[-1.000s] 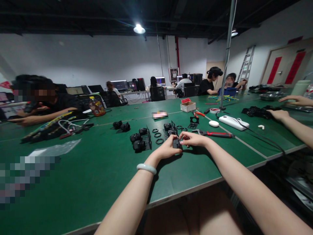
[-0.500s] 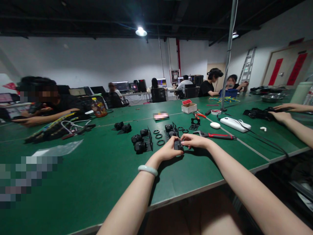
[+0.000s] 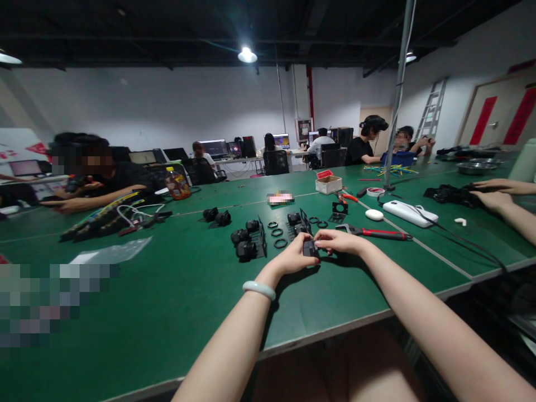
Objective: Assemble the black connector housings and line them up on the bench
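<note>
Black part (image 3: 310, 248): left hand (image 3: 293, 254), right hand (image 3: 338, 242) | bottle (image 3: 176, 181): amber liquid (image 3: 181, 191) | box (image 3: 330, 186): open

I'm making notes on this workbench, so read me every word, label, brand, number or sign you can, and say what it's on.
No text is readable.
Drink bottle: label too small.
Red door strips: blurred.
White board at far left: blurred.
Monitors: too small.
Held black part: no text visible.

Worn on the head, facing forward and slightly down over the green table (image 3: 201, 301), toward the far wall (image 3: 167, 106).
</note>
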Motion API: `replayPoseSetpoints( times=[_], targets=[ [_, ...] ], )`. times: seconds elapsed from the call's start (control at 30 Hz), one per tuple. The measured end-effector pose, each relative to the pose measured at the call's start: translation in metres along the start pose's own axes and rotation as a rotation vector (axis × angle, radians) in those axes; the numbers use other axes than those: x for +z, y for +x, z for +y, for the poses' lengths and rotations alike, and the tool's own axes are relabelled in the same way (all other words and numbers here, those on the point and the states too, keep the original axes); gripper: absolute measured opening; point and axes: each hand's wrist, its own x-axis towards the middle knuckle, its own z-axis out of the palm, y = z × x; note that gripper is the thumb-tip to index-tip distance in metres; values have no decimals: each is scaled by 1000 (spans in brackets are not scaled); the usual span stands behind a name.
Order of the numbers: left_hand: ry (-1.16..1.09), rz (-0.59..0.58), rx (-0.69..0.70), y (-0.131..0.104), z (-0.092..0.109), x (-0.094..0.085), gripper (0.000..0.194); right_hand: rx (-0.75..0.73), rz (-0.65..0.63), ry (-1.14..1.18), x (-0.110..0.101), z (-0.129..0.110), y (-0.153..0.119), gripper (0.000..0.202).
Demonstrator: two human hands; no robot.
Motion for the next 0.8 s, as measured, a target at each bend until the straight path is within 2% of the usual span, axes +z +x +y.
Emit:
replayPoseSetpoints(
  times=[0.43,0.8],
  targets=[
    [21,17,12,1,1,-1,52,4,12,-22,0,-5,-1,28],
    [-25,25,5,3,1,0,51,9,51,-118,-1,8,7,34]
  ],
)
